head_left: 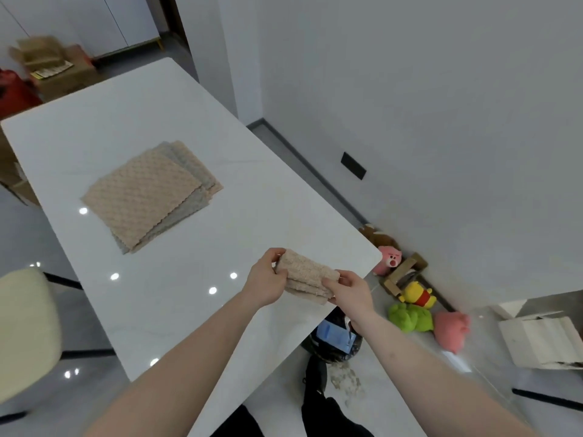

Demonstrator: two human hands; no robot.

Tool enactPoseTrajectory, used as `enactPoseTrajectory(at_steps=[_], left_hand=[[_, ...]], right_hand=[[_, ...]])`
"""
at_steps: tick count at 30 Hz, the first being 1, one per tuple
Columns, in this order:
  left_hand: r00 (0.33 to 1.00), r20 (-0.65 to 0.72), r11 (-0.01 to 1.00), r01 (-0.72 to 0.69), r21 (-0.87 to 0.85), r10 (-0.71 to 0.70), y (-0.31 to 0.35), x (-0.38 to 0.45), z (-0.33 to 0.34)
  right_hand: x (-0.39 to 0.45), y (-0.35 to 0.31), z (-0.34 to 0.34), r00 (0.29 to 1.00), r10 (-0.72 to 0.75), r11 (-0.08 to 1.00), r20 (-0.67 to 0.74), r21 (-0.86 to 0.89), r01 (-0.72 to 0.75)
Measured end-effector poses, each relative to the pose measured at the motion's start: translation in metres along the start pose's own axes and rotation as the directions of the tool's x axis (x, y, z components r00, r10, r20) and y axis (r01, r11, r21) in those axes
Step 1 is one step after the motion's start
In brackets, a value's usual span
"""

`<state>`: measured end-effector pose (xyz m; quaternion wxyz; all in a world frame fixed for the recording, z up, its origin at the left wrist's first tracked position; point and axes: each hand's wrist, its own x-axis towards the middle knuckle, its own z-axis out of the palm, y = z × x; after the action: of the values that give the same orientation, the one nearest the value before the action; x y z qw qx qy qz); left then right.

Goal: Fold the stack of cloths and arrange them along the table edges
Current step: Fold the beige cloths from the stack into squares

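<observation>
A cream chair stood at the near left, beside the white table. Cardboard boxes lay on the floor beyond the table's far left end.

On the table, left of centre and well apart from every edge, lay the stack of unfolded cloths, beige on top with grey layers showing at its right and near sides. It was slightly fanned, not squared. No folded cloth was seen along any table edge.

Near the table's right edge, the left hand and right hand held one beige cloth between them, above the table. The cloth was folded into a narrow band of several layers. The left fingers were curled over its far left end with the thumb beneath, clamped on it. The right thumb and fingers pinched its near right end. Holding both ends in this way appeared to keep the layers aligned and stop the fold from opening.

The position by the right edge suggested the cloth was about to be set down there. The task was judged to be at an early stage.

On the floor at the right lay plush toys against the wall, and a white box further right.
</observation>
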<state>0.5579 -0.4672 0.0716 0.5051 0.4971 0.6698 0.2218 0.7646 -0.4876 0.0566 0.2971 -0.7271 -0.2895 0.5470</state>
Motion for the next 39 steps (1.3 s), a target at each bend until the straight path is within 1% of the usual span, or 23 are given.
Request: enactPoseTrajectory(at_steps=[4,8,13,16,20,23,25,27,29,30,33,35,37,39], left_hand=[[0.999,0.035,0.997,0.0,0.071,-0.003,0.022,0.027,0.033],[0.998,0.06,0.99,-0.011,0.143,0.003,0.039,0.064,0.05],[0.992,0.127,0.981,-0.03,0.193,0.005,0.055,0.117,0.068],[0.984,0.179,0.967,-0.066,0.245,0.022,0.058,0.147,0.082],[0.971,0.236,0.944,-0.104,0.312,0.029,0.054,0.171,0.102],[0.974,0.211,0.924,-0.153,0.351,0.081,0.047,0.175,0.108],[0.974,0.197,0.911,-0.177,0.371,0.109,0.043,0.173,0.108],[0.969,0.201,0.886,-0.218,0.409,0.146,0.04,0.17,0.108],[0.955,0.207,0.842,-0.288,0.455,0.214,0.039,0.17,0.105],[0.945,0.207,0.815,-0.325,0.48,0.255,0.039,0.169,0.104],[0.915,0.211,0.741,-0.403,0.536,0.345,0.036,0.167,0.103],[0.9,0.255,0.695,-0.435,0.572,0.353,0.033,0.166,0.104],[0.907,0.265,0.687,-0.422,0.592,0.328,0.029,0.166,0.106],[0.926,0.238,0.718,-0.377,0.585,0.293,0.024,0.166,0.109]], right_hand=[[0.028,0.0,-0.026,1.0,0.028,1.0,0.004,-0.002,-0.028],[0.061,-0.007,-0.036,0.999,0.052,0.999,-0.015,-0.007,-0.052],[0.101,-0.014,-0.041,0.994,0.049,0.998,-0.095,-0.037,-0.053],[0.121,-0.013,-0.047,0.989,0.055,0.996,-0.137,-0.057,-0.063],[0.143,-0.007,-0.052,0.991,0.064,0.991,-0.119,-0.108,-0.076],[0.148,-0.006,-0.056,0.994,0.053,0.98,-0.097,-0.184,-0.07],[0.143,-0.01,-0.059,0.994,-0.007,0.97,-0.105,-0.244,-0.019],[0.138,-0.011,-0.063,0.987,-0.13,0.938,-0.094,-0.335,0.092],[0.135,-0.01,-0.065,0.962,-0.267,0.868,-0.051,-0.445,0.218],[0.134,-0.008,-0.066,0.95,-0.312,0.832,-0.022,-0.489,0.262],[0.134,-0.004,-0.067,0.933,-0.358,0.768,0.033,-0.557,0.314],[0.135,-0.003,-0.068,0.919,-0.39,0.725,0.066,-0.594,0.35],[0.138,0.0,-0.069,0.902,-0.416,0.666,0.118,-0.635,0.391],[0.144,0.005,-0.069,0.9,-0.409,0.632,0.154,-0.664,0.401]])
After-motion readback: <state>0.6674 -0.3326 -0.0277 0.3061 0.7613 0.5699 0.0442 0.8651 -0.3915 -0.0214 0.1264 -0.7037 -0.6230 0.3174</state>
